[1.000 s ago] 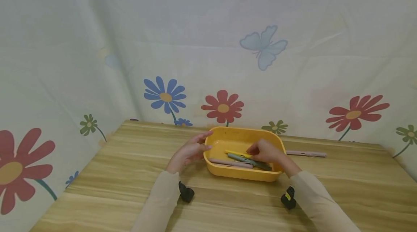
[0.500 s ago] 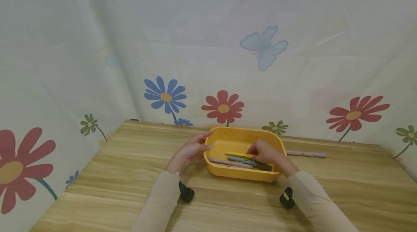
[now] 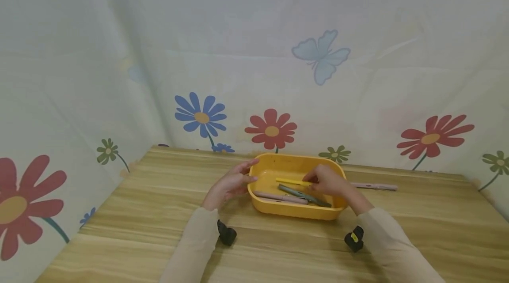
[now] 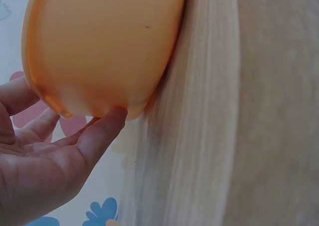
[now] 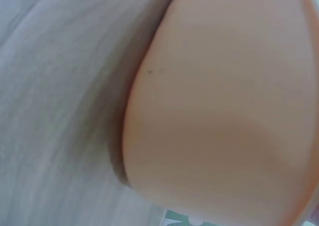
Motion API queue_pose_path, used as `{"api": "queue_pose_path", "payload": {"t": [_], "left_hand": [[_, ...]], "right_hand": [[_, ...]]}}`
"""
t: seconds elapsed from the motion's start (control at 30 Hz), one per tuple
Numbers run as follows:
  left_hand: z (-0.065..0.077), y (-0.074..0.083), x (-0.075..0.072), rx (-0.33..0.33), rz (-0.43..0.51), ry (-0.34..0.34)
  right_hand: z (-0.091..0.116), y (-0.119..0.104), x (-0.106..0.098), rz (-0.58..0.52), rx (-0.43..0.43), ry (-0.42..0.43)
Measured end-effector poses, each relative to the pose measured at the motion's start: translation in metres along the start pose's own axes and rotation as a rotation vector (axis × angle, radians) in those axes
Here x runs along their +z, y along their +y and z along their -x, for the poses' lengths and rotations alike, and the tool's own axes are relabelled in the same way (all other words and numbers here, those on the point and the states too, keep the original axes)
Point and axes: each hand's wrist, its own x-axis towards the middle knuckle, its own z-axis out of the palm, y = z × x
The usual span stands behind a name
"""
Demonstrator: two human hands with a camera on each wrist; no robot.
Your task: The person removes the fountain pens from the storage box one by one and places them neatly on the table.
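Observation:
A yellow plastic basket (image 3: 298,213) stands on the table. My left hand (image 3: 230,186) holds its left end, fingertips at the rim and lower wall. In the left wrist view, the hand's fingers (image 4: 102,133) touch the outer wall. Over the basket's right half, my right hand (image 3: 328,181) pinches one end of a yellow pen (image 3: 292,181). Beneath that lie a grey-green pen (image 3: 298,192) and a pink pen (image 3: 280,197), inside the basket. Only the basket's outer wall (image 5: 219,96) shows in the right wrist view; the right hand is hidden there.
Another pink pen (image 3: 375,186) lies on the wooden table (image 3: 278,252), right of the basket. Behind the table hangs a pale cloth (image 3: 238,53) printed with flowers and a butterfly. Black wrist devices (image 3: 226,233) sit beside both sleeves.
The yellow pen has risen slightly in my right hand, away from the grey-green pen. My right hand has shifted a little up and right. The left hand holds the same spot.

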Motion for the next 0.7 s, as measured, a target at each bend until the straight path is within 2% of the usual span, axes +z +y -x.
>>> {"api": "queue_pose_path", "payload": {"t": [0.47,0.7], "left_hand": [[0.000,0.001,0.002,-0.005,-0.015,0.017],[0.000,0.000,0.000,0.000,-0.018,0.008]], "right_hand": [[0.012,-0.003,-0.017,-0.079,0.077,0.043],[0.022,0.004,-0.026,-0.117,0.076,0.063]]}}
